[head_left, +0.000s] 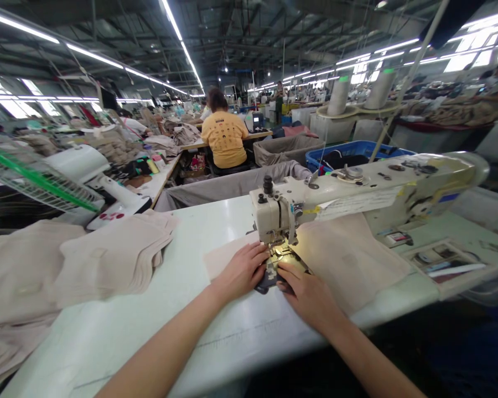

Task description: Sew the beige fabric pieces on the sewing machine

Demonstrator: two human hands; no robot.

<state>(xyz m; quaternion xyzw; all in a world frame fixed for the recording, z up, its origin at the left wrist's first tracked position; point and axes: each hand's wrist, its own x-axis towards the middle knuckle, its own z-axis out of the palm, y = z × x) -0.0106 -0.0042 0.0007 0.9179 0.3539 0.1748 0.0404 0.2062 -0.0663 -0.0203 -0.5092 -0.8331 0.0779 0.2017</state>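
Note:
A sewing machine (274,218) stands over the pale table, its small lamp lighting the needle plate (286,255). My left hand (243,269) lies with fingers stretched out beside the presser foot, over a flat beige fabric piece (218,257). At the front right of the needle plate is my right hand (305,290), its fingers bent and close together; what they pinch, if anything, is hidden. A dark patterned piece (269,276) shows between both hands. Under the machine arm, a larger beige fabric panel (348,257) spreads to the right.
Stacked beige fabric pieces (108,257) lie at the left, near a white fan (78,166). A tray of small tools (444,260) sits at the right. Thread cones (339,97), a blue basket (315,157) and a grey cloth-lined bin (216,185) stand behind. A person in yellow (226,138) sits ahead.

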